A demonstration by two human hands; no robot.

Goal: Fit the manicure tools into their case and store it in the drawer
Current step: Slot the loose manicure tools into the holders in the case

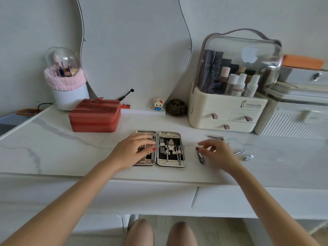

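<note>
The manicure case [171, 163] lies open flat on the white marble table, its black inside holding several metal tools under straps. My left hand [132, 150] rests palm down on the case's left half, fingers spread over the tools there. My right hand [215, 153] hovers just right of the case with fingers apart, over a dark nail clipper [201, 157] lying on the table. Loose tools lie further right: a large silver clipper [215, 137], a curved metal tool [239, 152] and a small silver clipper [248, 157].
A red zipped box [95, 115] stands behind the case to the left. A cream cosmetics organiser [227, 110] with small drawers stands at the back right, a brush holder [66, 82] at the back left. Table drawer fronts [230, 199] run below the front edge.
</note>
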